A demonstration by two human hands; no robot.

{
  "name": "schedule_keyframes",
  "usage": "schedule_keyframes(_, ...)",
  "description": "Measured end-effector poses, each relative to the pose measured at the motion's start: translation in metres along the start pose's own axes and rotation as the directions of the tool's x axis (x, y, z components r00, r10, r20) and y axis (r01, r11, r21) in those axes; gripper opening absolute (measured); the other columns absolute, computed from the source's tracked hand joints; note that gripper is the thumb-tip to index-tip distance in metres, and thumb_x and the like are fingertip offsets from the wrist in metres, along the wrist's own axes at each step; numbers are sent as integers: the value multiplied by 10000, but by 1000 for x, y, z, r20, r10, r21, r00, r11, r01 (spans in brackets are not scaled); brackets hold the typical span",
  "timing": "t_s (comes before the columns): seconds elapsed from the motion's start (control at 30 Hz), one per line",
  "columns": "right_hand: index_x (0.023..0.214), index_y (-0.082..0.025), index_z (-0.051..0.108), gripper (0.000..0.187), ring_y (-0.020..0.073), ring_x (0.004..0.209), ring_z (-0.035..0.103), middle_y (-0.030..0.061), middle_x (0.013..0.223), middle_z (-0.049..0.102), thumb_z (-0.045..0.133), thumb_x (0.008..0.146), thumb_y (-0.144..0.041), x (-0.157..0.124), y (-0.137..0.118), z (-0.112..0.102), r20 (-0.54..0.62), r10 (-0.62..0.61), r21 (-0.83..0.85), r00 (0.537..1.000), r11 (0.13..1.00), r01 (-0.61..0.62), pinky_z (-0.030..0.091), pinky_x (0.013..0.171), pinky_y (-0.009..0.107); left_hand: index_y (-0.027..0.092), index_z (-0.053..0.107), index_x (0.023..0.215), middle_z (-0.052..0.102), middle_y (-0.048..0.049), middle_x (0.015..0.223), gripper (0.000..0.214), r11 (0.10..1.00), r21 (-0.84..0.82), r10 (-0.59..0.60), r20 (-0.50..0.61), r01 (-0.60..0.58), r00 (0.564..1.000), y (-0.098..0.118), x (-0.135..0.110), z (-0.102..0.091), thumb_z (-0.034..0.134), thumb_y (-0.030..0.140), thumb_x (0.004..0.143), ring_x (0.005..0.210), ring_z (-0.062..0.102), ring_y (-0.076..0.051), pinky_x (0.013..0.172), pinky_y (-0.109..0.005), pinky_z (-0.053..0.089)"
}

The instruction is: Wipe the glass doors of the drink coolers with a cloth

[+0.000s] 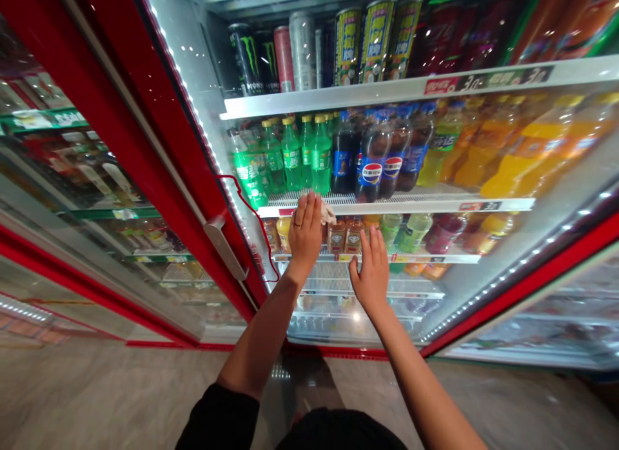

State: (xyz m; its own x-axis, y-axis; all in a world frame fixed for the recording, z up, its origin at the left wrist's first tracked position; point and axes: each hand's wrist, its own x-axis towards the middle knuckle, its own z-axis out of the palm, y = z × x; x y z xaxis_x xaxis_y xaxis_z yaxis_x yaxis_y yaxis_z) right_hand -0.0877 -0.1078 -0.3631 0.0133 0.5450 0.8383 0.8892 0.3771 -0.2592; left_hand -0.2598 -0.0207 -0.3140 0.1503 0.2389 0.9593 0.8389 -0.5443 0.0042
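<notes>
My left hand [305, 227] is raised in front of a drinks fridge, its fingers straight and together, with a ring on one finger. A crumpled whitish cloth [328, 213] sticks out from under its fingers on the right side. The hand covers the rest of the cloth. Lower and to the right, my right hand [373, 269] is held up with fingers stretched, thumb apart, and nothing in it. Both hands appear to be at the fridge's glass door, though whether the right one touches the glass I cannot tell.
Behind the hands, shelves hold green soda bottles [291, 155], cola bottles [372, 169], orange drinks [527, 153] and cans [377, 40]. A door handle [225, 249] sits on the red frame to the left, with a thin red cord [261, 221] nearby. More fridge doors stand on either side.
</notes>
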Motion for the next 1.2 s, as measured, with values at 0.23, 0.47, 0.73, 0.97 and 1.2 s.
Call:
schedule_keyframes(0.23, 1766, -326, 69, 854, 311, 1689, 252, 54, 1842, 216, 455, 1022, -163, -2, -8, 3, -2, -21, 16, 1000, 1000, 21, 382, 1318, 619, 224, 173, 1758, 521, -69, 1675, 785, 973, 4, 224, 196, -229, 955, -6, -25, -5, 448, 32, 1048, 1610, 400, -198, 1381, -389, 316)
schedule_keyframes(0.47, 1765, -341, 69, 848, 325, 1693, 233, 44, 1850, 183, 454, 1028, -177, -4, -7, 5, 2, 8, 28, 1000, 1000, -8, 359, 1321, 650, 271, 100, 1766, 414, -102, 1740, 895, 997, 59, -55, 146, 47, 988, -34, -34, -29, 441, -30, 996, 1648, 336, -270, 1348, -522, 379)
schedule_keyframes(0.73, 1766, -324, 71, 866, 310, 1688, 257, 58, 1841, 212, 494, 1029, -158, -2, -29, 17, 12, -61, 67, 998, 996, 60, 384, 1317, 624, 321, 138, 1754, 404, -32, 1757, 845, 988, 136, 20, 346, -71, 938, -26, -18, -23, 500, 70, 1033, 1663, 316, -259, 1360, -475, 347)
schedule_keyframes(0.97, 1765, -317, 102, 867, 302, 1689, 253, 58, 1835, 233, 511, 1021, -143, 0, -32, 18, -15, -55, 76, 998, 996, 56, 387, 1318, 622, 242, 298, 1730, 423, -95, 1747, 692, 954, 299, -120, 304, 25, 945, -52, -17, -57, 529, 190, 1080, 1645, 364, -277, 1335, -466, 367)
schedule_keyframes(1.2, 1765, -340, 78, 862, 299, 1692, 246, 37, 1843, 206, 483, 1028, -151, -2, -42, 26, -4, -65, 76, 998, 995, 65, 392, 1314, 624, 257, 271, 1732, 463, -70, 1726, 696, 972, 229, -35, 351, -49, 936, -34, -15, -39, 518, 207, 1083, 1639, 377, -266, 1340, -428, 353)
